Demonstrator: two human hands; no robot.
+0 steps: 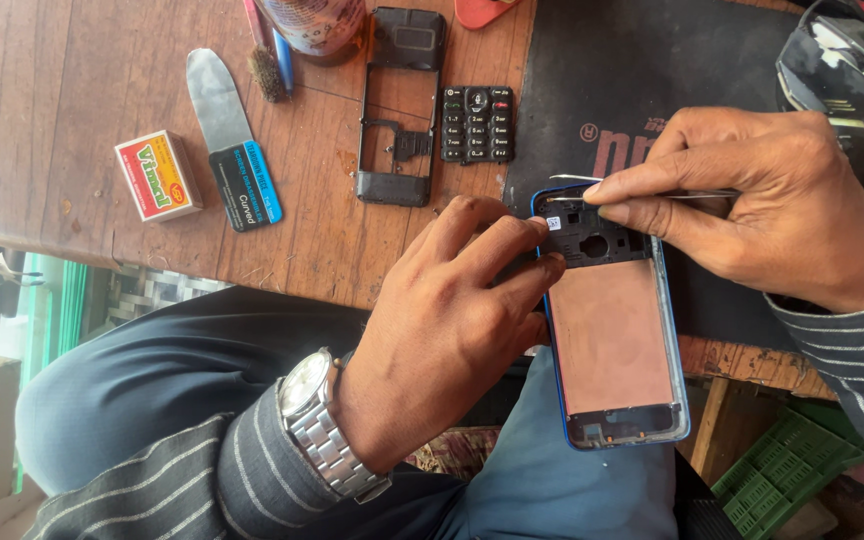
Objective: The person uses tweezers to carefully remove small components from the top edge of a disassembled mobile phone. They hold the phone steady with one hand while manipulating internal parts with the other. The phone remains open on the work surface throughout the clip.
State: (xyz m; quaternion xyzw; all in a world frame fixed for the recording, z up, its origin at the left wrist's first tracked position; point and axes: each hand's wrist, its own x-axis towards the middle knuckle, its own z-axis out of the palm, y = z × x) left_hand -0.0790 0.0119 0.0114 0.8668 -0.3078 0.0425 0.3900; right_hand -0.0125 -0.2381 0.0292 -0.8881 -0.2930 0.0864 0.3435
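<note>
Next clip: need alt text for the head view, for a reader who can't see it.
A left hand steadies an opened blue phone at a wooden table's edge while the right hand works tweezers at its top. A keypad, a phone frame and a matchbox lie nearby.

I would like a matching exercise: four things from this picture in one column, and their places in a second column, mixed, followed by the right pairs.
Things:
1. tweezers
2. keypad
3. matchbox
4. opened phone

Places:
A. far left on the wooden table
B. in the right hand
C. steadied by the left hand
D. right of the empty black phone frame

Pairs: 1-B, 2-D, 3-A, 4-C
</note>
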